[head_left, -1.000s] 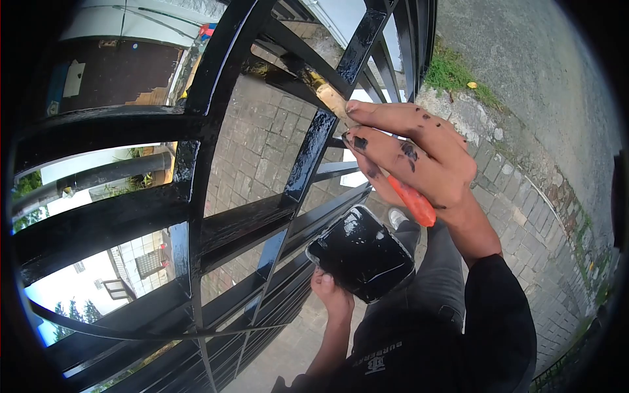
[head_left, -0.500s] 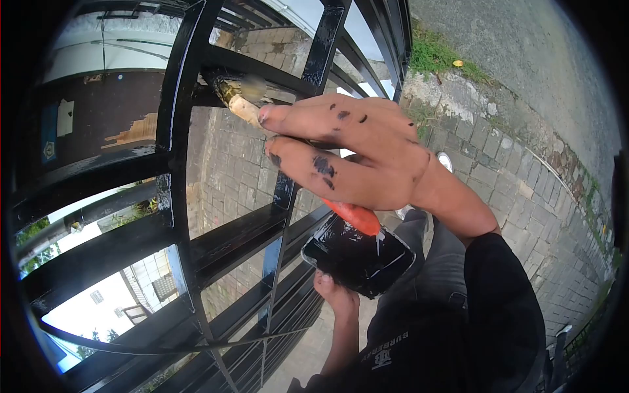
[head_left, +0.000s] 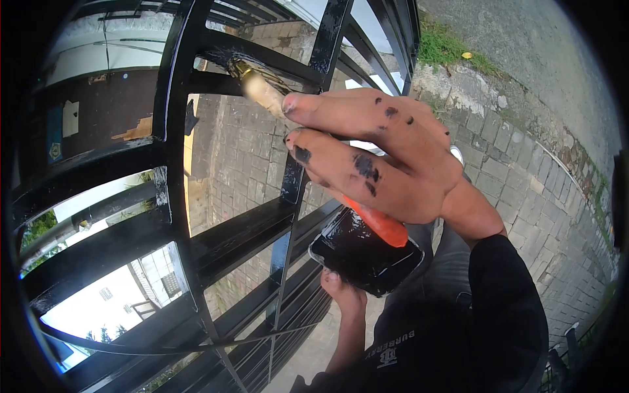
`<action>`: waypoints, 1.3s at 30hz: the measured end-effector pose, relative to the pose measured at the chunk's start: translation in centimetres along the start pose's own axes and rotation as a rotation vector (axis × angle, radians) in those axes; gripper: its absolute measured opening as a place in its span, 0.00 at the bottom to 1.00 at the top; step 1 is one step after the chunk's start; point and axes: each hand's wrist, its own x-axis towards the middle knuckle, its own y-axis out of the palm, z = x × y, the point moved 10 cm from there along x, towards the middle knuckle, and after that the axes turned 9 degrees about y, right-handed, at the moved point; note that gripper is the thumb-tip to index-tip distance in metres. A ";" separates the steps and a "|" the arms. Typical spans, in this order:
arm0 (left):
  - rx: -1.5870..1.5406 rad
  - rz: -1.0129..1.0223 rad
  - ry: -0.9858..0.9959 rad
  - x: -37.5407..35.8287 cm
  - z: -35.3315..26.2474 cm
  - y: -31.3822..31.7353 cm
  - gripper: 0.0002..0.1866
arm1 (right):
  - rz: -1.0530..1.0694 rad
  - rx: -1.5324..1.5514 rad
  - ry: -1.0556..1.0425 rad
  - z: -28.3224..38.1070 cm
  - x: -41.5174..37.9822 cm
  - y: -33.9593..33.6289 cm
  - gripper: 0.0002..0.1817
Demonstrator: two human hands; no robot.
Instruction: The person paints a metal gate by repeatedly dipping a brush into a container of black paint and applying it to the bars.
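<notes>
My right hand [head_left: 386,157], spotted with black paint, is closed around a paintbrush [head_left: 265,93]. The brush has a pale wooden neck, a brass-coloured ferrule and an orange-red handle end showing below my fingers. Its bristles, mostly hidden, touch a black bar of the metal fence [head_left: 262,56]. Lower down, my left hand [head_left: 344,291] grips the near edge of a black paint tray [head_left: 367,252], thumb over the rim. Wet black paint coats the tray's inside and streaks its rim. The tray sits beneath my right hand, beside the fence.
Black fence bars run down the left side, with a thin cable [head_left: 196,347] crossing them low. Grey paving [head_left: 511,177] lies to the right, bordered by grass [head_left: 452,49] and a road. Behind the bars stands a dark brown panel [head_left: 98,111].
My right hand and the paintbrush have shifted right, the brush tip sliding along the bar. The tray and left hand sit slightly further right in view.
</notes>
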 end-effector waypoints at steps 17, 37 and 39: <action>-0.063 -0.046 0.043 0.2 -0.7 0.8 0.39 | 0.019 -0.090 -0.010 -1.6 -2.2 0.2 0.06; 0.000 -0.009 0.053 -0.2 -0.1 1.2 0.37 | 0.160 -0.095 0.139 -3.5 -2.7 0.7 0.07; -0.043 -0.046 0.055 -0.2 -0.5 1.2 0.37 | 0.235 -0.121 0.194 -4.6 -4.1 1.5 0.07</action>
